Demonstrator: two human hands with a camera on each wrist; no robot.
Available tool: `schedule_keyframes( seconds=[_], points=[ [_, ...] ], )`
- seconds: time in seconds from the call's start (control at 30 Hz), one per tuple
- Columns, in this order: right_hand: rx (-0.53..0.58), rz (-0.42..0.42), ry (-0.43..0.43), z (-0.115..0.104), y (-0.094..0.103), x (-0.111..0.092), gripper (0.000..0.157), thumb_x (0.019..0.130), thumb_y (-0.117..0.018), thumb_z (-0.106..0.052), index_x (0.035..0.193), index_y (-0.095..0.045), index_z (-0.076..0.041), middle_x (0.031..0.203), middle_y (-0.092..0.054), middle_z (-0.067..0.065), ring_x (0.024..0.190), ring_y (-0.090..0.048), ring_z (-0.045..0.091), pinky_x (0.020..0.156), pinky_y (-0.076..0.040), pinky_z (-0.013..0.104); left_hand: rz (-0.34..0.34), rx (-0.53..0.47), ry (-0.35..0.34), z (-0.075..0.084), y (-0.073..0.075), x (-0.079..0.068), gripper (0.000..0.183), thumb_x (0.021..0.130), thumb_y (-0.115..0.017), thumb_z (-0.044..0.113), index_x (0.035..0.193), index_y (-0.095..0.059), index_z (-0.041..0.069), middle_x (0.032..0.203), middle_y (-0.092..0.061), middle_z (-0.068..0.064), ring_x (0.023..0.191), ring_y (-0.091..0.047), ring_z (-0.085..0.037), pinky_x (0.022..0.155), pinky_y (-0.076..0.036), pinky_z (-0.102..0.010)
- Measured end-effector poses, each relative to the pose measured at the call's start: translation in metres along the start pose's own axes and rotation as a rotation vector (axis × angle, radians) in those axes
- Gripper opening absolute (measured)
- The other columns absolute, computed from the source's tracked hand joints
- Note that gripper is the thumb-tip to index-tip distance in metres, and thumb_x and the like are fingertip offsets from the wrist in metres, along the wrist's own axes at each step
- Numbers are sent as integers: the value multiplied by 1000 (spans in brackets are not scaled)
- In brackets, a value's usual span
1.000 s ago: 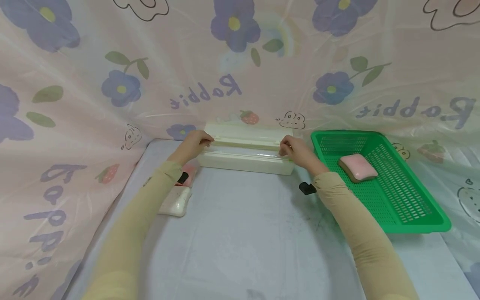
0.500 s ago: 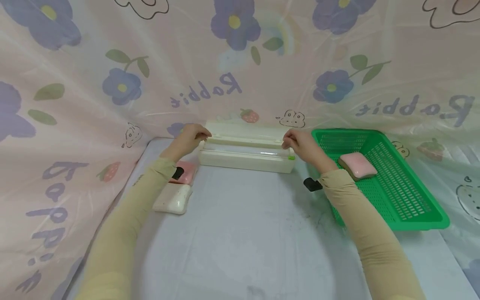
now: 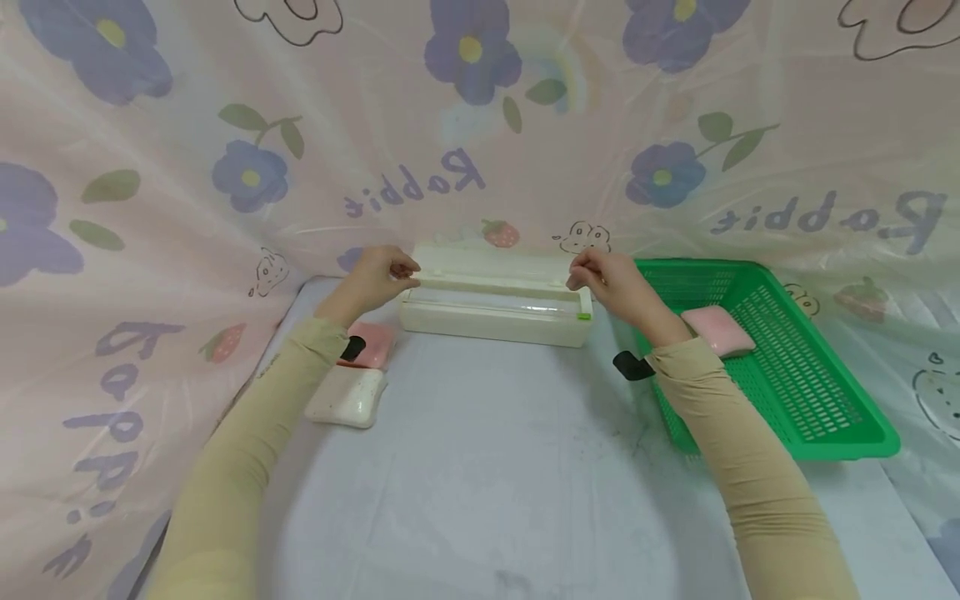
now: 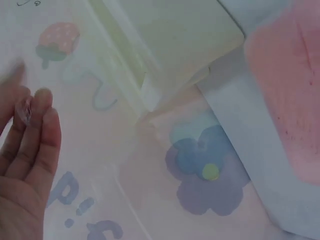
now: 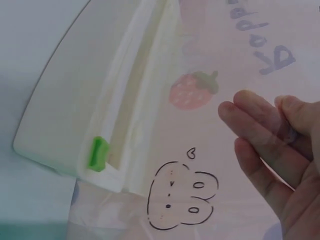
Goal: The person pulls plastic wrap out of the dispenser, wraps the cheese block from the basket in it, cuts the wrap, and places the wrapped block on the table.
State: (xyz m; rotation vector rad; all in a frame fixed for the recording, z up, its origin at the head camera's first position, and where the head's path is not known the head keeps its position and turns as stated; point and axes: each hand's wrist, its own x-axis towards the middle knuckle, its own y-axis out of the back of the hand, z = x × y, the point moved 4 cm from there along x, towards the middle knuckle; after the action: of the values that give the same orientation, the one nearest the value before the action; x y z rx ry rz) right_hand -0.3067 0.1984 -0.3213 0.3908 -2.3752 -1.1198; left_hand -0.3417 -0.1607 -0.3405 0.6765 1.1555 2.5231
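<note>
A cream cling film dispenser box (image 3: 491,327) stands at the back of the table, its lid (image 3: 487,262) raised and a clear roll inside. A green slide cutter (image 5: 99,153) sits at its right end. Near the box's left end, my left hand (image 3: 372,282) pinches a bunched bit of clear cling film (image 4: 25,112) between thumb and fingers. My right hand (image 3: 617,287), off the right end, pinches the film's other side, a faint glint showing between thumb and fingers in the right wrist view. The film between the hands is nearly invisible.
A pink sponge-like block (image 3: 370,346) and a white one (image 3: 348,398) lie at the left, partly beneath my left forearm. On the right, a green plastic basket (image 3: 832,358) holds another pink block (image 3: 718,330). A printed curtain (image 3: 480,125) hangs right behind the box.
Both hands have risen slightly from the box and spread apart, my right hand shifting rightward. The green cutter and the box's right end have come into sight. The box and blocks stay put.
</note>
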Motion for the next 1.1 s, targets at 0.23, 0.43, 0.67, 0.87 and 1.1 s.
schedule_keyframes(
  seconds=[0.23,0.43,0.67,0.87,1.1],
  points=[
    [-8,-5,34,-14,7,-3,11,99,-53,-10,103,-58,-1,91,-69,10,87,-68,25,75,-53,42,82,15,-39,5,10,0,8,87,-67,-3,93,-71,-2,92,-65,-15,82,-60,-27,74,-52,-37],
    [-15,29,25,-25,17,-6,9,98,-54,-8,100,-60,-1,89,-69,9,87,-67,24,74,-52,41,125,51,-59,19,26,-1,8,87,-68,3,93,-74,5,95,-70,-10,88,-64,-23,74,-53,-36],
    [-55,90,29,-35,30,-11,12,99,-52,-8,104,-60,-1,92,-69,9,90,-65,25,71,-48,35,139,48,-86,36,45,-3,9,87,-69,3,95,-74,5,93,-70,-9,84,-65,-21,76,-54,-34],
    [-70,183,80,-45,40,-18,10,98,-54,-6,104,-60,-1,91,-70,8,89,-66,23,58,-39,21,135,47,-149,58,62,-8,10,87,-69,1,95,-73,3,93,-71,-10,83,-66,-20,76,-54,-33],
    [-84,274,141,-52,48,-24,9,97,-55,-6,101,-61,-1,87,-70,7,85,-67,22,53,-36,18,160,68,-217,77,74,-15,10,87,-68,0,95,-73,3,93,-71,-8,82,-66,-18,73,-54,-29]
  ],
)
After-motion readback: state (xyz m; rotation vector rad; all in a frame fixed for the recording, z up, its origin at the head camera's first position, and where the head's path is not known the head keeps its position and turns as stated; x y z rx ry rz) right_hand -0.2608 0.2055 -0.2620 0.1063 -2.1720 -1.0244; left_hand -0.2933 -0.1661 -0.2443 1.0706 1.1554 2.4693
